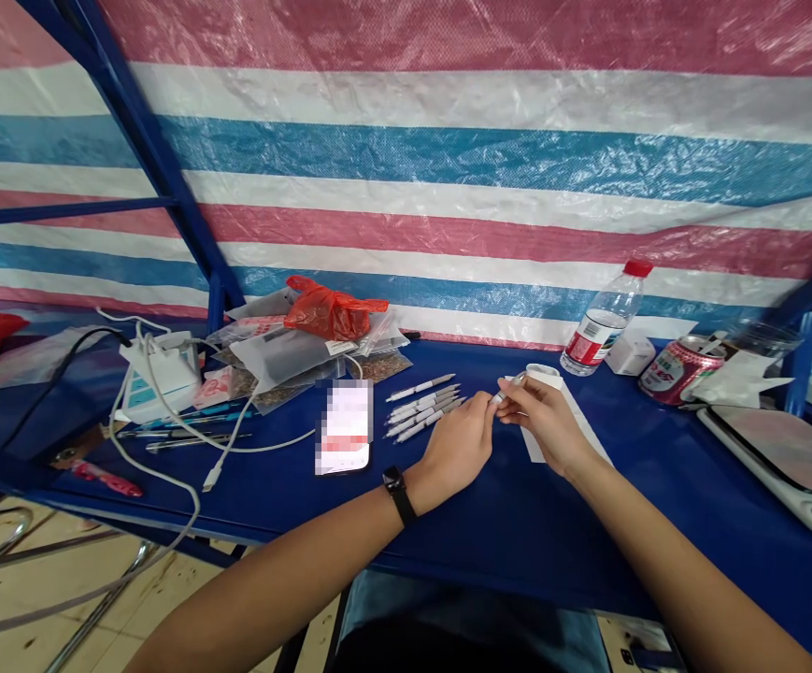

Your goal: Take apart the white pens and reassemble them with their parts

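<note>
One slim white pen (509,387) is pinched between the thumb and fingers of the right hand (549,422), held just above a dark blue metal bench (518,551). The left hand (456,447) is closed, with its fingers curled in and their tips at the pen's end, though whether they grip it is hard to tell. A black wristband (399,494) circles the left wrist.

Just left of the hands, five or six more white pens (422,409) lie side by side in a loose fan. Under the right hand lies a long white paper strip (558,430), and a small curled white piece (544,376) sits at its far end.

Further left are a smartphone with a pixelated screen (344,428), a white plug charger (160,374) and tangled white cables (167,449). Behind them, a red plastic bag (332,313) sits on a heap of clear packets of brown dried material (286,360). Two dark pens (181,441) and a pink marker (107,479) lie near the bench's edge.

To the right stand one clear plastic water bottle with a red cap (605,318), a small white box (630,355) and a red-and-white can (672,369). One white-framed tablet (776,463) lies at the right edge. A red, white and blue striped tarpaulin (406,178) hangs behind everything.
</note>
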Demonstrator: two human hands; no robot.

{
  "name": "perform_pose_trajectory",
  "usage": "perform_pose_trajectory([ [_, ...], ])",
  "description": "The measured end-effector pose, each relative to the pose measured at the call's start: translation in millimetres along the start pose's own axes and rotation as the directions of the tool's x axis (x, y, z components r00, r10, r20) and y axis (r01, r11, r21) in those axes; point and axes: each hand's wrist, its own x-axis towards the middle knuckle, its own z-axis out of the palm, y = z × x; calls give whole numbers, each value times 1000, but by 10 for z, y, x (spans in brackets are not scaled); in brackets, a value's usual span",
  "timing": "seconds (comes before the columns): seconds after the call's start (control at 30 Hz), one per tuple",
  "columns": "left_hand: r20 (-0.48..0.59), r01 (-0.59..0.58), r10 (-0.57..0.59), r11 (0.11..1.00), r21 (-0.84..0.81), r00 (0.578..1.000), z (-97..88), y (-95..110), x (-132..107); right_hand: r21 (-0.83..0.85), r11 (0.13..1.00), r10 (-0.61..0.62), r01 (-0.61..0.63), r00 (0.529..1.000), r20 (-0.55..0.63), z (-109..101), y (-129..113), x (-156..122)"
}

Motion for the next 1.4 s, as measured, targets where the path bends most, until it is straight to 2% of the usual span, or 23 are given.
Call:
perform_pose_trajectory([
  [0.1, -8, 81, -86, 965, -249, 996, 50, -14, 10, -71, 996, -58, 57, 998, -10, -3, 51, 17],
  [0.17, 9, 95, -103, 879, -467, 995, 39, -26, 13, -78, 993, -85, 87, 996, 32, -15, 49, 30],
  [0.2, 50, 110, -100, 801, -589, 994, 29, -31, 14, -75, 992, -100, 104, 993, 65, -26, 36, 35],
  [0.27, 186, 179, -49, 582, -793, 981, 12, -36, 15, -43, 991, -123, 129, 985, 124, -55, -3, 41],
  [0.33, 308, 272, 41, 372, -887, 950, 6, -38, 18, 17, 993, -115, 113, 982, 149, -89, -45, 47],
  [0.4, 344, 305, 104, 280, -910, 933, 12, -39, 23, 72, 995, -77, 66, 986, 151, -115, -69, 53],
  [0.47, 330, 291, 108, 271, -917, 938, 25, -45, 29, 93, 995, -37, 24, 990, 137, -127, -69, 60],
  [0.53, 284, 242, 94, 314, -918, 954, 41, -58, 38, 112, 993, -37, 26, 994, 101, -120, -49, 68],
  [0.63, 242, 183, 102, 402, -897, 965, 59, -88, 54, 151, 985, -93, 86, 995, 40, -96, -11, 78],
  [0.7, 277, 204, 118, 421, -884, 954, 60, -108, 64, 160, 977, -142, 139, 990, 12, -89, -1, 83],
  [0.8, 365, 287, 137, 397, -872, 921, 35, -121, 72, 133, 979, -157, 155, 988, -1, -111, -25, 82],
  [1.0, 401, 342, 151, 312, -887, 904, -25, -96, 71, 187, 979, -111, 80, 981, 159, -152, -87, 45],
  [1.17, 379, 315, 142, 338, -887, 915, 2, -78, 85, 125, 988, -101, 88, 990, 99, -130, -56, 37],
  [1.3, 403, 349, 135, 306, -886, 905, 13, -86, 99, 179, 984, -10, -21, 986, 168, -131, -70, 33],
  [1.4, 378, 331, 124, 290, -898, 917, -2, -88, 97, 203, 979, -29, -5, 986, 164, -120, -81, 27],
])
